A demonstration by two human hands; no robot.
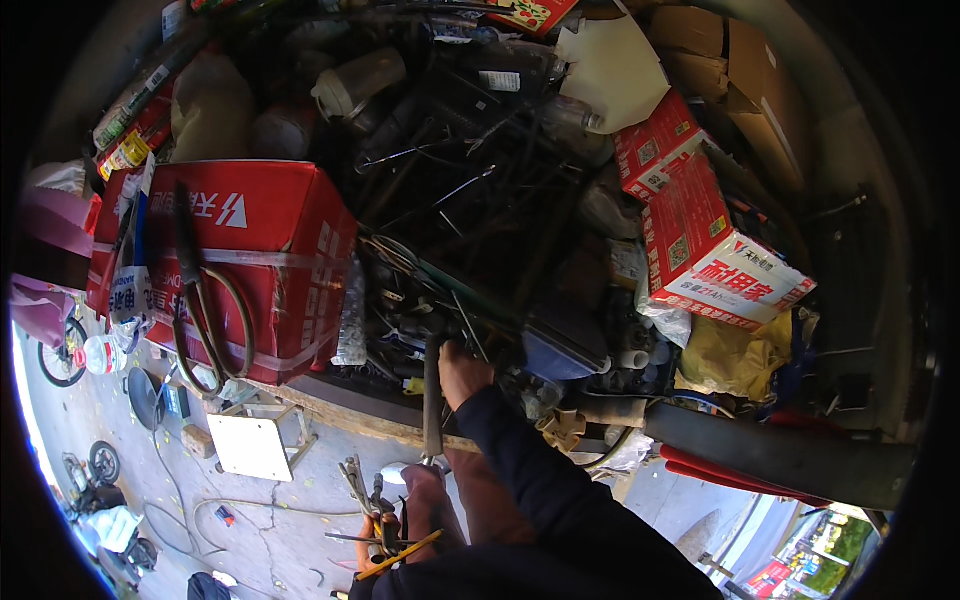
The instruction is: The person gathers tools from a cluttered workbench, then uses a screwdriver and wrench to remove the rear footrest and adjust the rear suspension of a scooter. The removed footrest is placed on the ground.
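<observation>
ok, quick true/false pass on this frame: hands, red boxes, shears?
1. The right hand reaches into the pile of dark metal parts. True.
2. The left hand is empty. False: it holds a bunch of hand tools.
3. Large shears lie on the red carton. True.
4. The carton on the right is blue. False: it is red and white.

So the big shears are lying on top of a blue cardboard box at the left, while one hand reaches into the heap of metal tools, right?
Not quite. The box under the big shears is red, not blue, as the head view shows. The rest holds: the right hand reaches into the heap of metal tools.
</observation>
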